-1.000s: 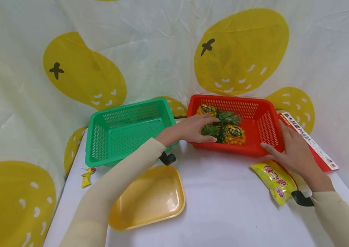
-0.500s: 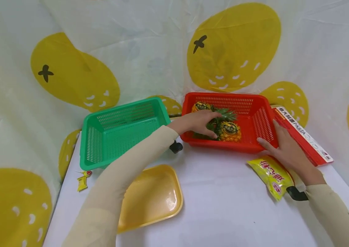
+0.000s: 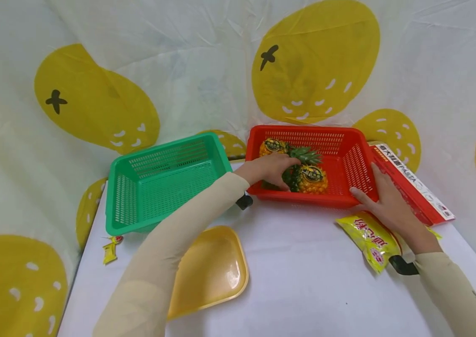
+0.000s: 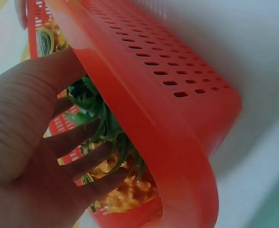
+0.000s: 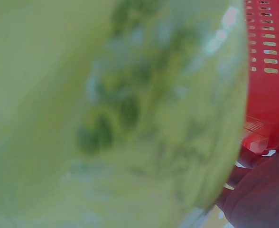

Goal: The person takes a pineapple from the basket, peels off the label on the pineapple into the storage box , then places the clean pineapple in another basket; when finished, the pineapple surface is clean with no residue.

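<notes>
My left hand (image 3: 272, 169) reaches into the red basket (image 3: 305, 200) in the head view. Its fingers are spread and lie among the green leaves (image 4: 101, 118) of the pineapples in the left wrist view; a firm hold on them is not visible. One pineapple (image 3: 313, 185) lies near the front wall, another pineapple (image 3: 273, 146) at the back left corner. At the basket's front right corner my right hand (image 3: 395, 206) grips it, thumb at the front rim and fingers along the right side. A yellow bag (image 3: 366, 236) with red print lies just below that hand.
A green basket (image 3: 113, 229) stands left of the red one. The yellow tray (image 3: 221, 267) sits in front, partly under my left arm. Small wrapped candies (image 3: 110, 252) lie at the far left. Right of the red basket is a red PASTA box (image 3: 414, 187).
My left hand has lowered deeper among the pineapples, its thumb bending downward. The right hand stays at the basket corner. The whole head view has shifted slightly.
</notes>
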